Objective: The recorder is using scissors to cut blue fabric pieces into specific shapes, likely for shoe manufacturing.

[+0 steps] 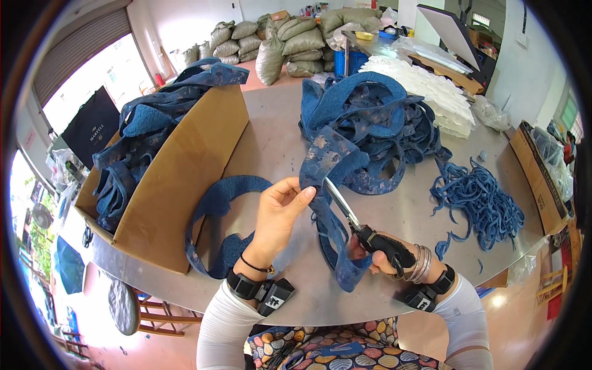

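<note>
My left hand (280, 206) pinches the edge of a long blue fabric strip (330, 157) between thumb and fingers. Black-handled scissors (388, 245) are gripped in my right hand (376, 256), their silver blades at the strip's edge just right of my left fingers. Part of the strip hangs below the blades in a loop, down by my right fingers. Behind it lies a large heap of blue strips (376, 111). Another length of blue strip curls on the table left of my left wrist. Thin blue trimmings (478, 206) form a tangled pile to the right.
A tall cardboard box (185, 166) full of blue strips stands at the left on the metal table (271, 123). White stacked pieces (425, 89) lie at the back right, and another cardboard box (536, 179) sits at the right edge. Stuffed sacks (299, 46) are piled beyond.
</note>
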`<state>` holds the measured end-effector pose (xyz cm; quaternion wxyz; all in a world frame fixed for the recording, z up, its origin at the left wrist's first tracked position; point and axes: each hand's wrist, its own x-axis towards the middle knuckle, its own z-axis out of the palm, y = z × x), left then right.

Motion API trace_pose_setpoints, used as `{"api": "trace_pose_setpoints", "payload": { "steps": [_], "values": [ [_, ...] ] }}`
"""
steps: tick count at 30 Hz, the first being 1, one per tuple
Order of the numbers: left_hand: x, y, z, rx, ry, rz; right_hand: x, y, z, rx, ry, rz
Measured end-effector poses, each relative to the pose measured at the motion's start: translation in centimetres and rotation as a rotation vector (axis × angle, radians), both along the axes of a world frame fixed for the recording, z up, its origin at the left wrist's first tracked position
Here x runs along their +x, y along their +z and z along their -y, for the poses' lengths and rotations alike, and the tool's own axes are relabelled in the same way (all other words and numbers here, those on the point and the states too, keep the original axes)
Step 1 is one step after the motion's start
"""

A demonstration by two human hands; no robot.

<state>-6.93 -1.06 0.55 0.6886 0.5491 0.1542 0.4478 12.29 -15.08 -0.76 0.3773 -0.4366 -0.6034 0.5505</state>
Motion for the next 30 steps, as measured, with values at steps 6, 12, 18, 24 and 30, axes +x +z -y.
{"api": "trace_pose_setpoints", "payload": {
  "steps": [6,12,18,24,30],
  "values": [
    [-0.5,0.9,0.3,-0.026,-0.185,-0.211,-0.4,1.3,0.4,-0.137,-0.056,-0.007],
    [-1.0,1.4,0.5,-0.004,-0.429,-0.322,-0.2,0.7,0.3,-0.056,-0.042,0.089],
    [-0.3,0.3,0.0,-0.049,-0.131,-0.055,-0.2,0.1,-0.1,0.057,0.047,0.015],
    [-0.1,0.3,0.0,0.057,0.046,-0.067,-0.2,-0.2,-0.5,0.038,0.141,0.057],
    [0.3,0.1,0.2,0.09,0.154,-0.002,0.3,-0.6,-0.2,-0.05,0.126,0.084]
  ]
}}
